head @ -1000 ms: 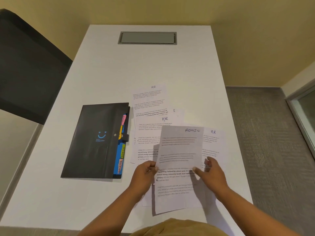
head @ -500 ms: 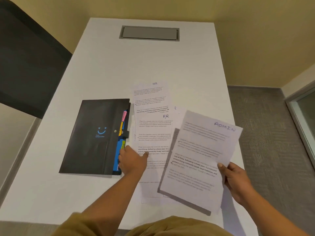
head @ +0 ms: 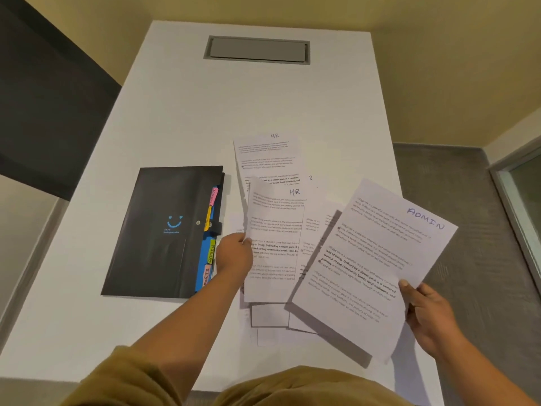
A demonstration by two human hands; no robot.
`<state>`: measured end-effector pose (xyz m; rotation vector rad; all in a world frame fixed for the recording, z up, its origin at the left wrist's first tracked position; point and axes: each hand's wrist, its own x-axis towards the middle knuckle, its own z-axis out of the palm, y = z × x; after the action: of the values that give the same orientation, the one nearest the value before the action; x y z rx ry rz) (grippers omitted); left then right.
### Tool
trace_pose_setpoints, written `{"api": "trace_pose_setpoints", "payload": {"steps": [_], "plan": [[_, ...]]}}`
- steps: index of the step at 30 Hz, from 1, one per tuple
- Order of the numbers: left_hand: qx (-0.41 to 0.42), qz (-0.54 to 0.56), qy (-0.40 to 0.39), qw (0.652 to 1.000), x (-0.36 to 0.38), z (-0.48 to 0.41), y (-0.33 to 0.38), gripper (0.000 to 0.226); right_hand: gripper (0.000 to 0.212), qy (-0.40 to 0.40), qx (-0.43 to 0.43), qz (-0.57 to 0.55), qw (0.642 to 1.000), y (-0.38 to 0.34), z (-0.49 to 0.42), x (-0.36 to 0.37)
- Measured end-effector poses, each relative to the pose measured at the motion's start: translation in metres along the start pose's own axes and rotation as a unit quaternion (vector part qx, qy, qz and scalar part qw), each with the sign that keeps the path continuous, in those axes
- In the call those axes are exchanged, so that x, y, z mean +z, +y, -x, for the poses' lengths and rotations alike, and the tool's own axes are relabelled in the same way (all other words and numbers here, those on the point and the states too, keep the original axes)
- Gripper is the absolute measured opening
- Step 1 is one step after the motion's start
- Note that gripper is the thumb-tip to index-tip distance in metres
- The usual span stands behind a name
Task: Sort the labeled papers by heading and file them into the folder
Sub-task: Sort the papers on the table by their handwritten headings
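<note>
Head view, right hand pinching the ADMIN sheet by its lower corner, tilted above the white desk, left hand gripping the edge of an HR sheet atop the spread papers, closed black tabbed folder just left

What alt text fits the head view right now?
The right hand holds up a sheet headed ADMIN while the left hand grips an HR sheet on the paper pile, beside a closed black folder on a white table.
</note>
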<state>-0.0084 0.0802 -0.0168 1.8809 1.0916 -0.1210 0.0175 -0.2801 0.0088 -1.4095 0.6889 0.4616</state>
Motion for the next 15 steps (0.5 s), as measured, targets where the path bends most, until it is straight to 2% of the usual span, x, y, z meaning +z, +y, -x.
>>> {"api": "trace_pose_setpoints", "payload": {"steps": [5, 7, 11, 15], "plan": [[-0.008, 0.043, 0.038, 0.998, -0.014, 0.005, 0.005, 0.018, 0.018, -0.012, 0.019, 0.025, 0.999, 0.008, -0.003, 0.017], [-0.013, 0.064, 0.01, 0.998, -0.01, 0.01, 0.006, 0.026, 0.018, -0.013, 0.025, 0.035, 0.999, 0.011, -0.002, 0.023], [-0.019, 0.091, -0.087, 0.992, 0.007, 0.019, -0.001, 0.023, 0.018, -0.009, 0.032, 0.051, 0.998, 0.015, 0.001, 0.034], [-0.054, 0.134, -0.067, 0.987, 0.011, 0.019, -0.006, 0.021, 0.015, 0.013, 0.054, 0.079, 0.995, 0.027, -0.004, 0.032]]}}
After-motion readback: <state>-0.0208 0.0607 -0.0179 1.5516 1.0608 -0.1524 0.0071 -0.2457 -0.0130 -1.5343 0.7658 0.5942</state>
